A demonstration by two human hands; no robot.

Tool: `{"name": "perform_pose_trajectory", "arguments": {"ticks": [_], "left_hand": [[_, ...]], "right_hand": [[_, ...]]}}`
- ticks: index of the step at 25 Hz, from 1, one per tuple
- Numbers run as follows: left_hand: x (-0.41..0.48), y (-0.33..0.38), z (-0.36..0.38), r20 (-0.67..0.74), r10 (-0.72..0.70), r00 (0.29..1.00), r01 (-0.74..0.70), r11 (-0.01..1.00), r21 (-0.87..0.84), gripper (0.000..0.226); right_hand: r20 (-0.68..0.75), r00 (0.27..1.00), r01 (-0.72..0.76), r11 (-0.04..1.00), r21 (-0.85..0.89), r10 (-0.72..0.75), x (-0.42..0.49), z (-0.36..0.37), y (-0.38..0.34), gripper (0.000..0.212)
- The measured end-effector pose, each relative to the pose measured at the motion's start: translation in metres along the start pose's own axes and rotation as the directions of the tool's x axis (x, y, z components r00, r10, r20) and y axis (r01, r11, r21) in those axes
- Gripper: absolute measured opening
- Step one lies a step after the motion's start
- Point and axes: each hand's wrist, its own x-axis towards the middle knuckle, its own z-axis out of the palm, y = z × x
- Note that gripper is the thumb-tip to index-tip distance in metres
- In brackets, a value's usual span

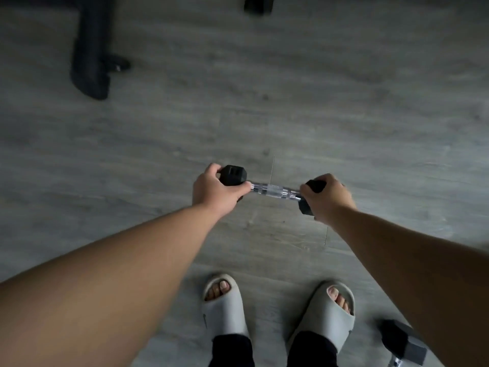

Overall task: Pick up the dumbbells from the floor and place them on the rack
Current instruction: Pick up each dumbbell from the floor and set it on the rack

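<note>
A dumbbell [274, 189] with black hexagonal heads and a shiny chrome handle lies level in front of me, above the grey floor. My left hand [214, 190] grips its left head, and my right hand [326, 197] grips its right head. The handle between the hands is bare. A second black hex dumbbell [403, 343] lies on the floor at the lower right, partly hidden behind my right forearm. No rack shelf is in view.
A black metal leg or foot of some equipment [91, 49] stands on the floor at the upper left. Another dark object [258, 5] sits at the top edge. My feet in light slides [225, 305] stand below the dumbbell on grey wood-look flooring.
</note>
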Motion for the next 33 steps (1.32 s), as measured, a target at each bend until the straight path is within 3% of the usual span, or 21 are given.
{"name": "perform_pose_trajectory", "arguments": {"ticks": [4, 8, 13, 19, 28, 33], "left_hand": [[-0.023, 0.108, -0.086, -0.04, 0.141, 0.989, -0.141, 0.99, 0.002, 0.052], [-0.065, 0.244, -0.18, -0.056, 0.311, 0.949, -0.31, 0.95, 0.016, 0.051], [-0.137, 0.414, -0.282, -0.019, 0.469, 0.883, -0.468, 0.883, 0.038, 0.066], [-0.19, 0.6, -0.369, 0.029, 0.692, 0.722, -0.69, 0.715, 0.114, 0.074], [-0.123, 0.785, -0.394, 0.271, 0.797, 0.539, -0.836, 0.467, 0.288, 0.071], [-0.082, 0.856, -0.383, 0.4, 0.772, 0.494, -0.862, 0.376, 0.34, 0.06]], "right_hand": [[-0.087, 0.996, 0.006, 0.968, 0.253, 0.017, -0.059, -0.088, -0.069, 0.037], [-0.161, 0.985, 0.032, 0.85, 0.526, 0.062, -0.136, -0.205, -0.142, 0.027], [-0.209, 0.977, 0.105, 0.736, 0.669, 0.051, -0.238, -0.349, -0.212, 0.034], [-0.292, 0.954, 0.205, 0.561, 0.802, 0.07, -0.316, -0.487, -0.285, 0.037], [-0.278, 0.933, 0.195, 0.33, 0.924, 0.229, -0.27, -0.547, -0.389, 0.042], [-0.217, 0.932, 0.153, 0.227, 0.962, 0.291, -0.222, -0.555, -0.43, 0.041]]}}
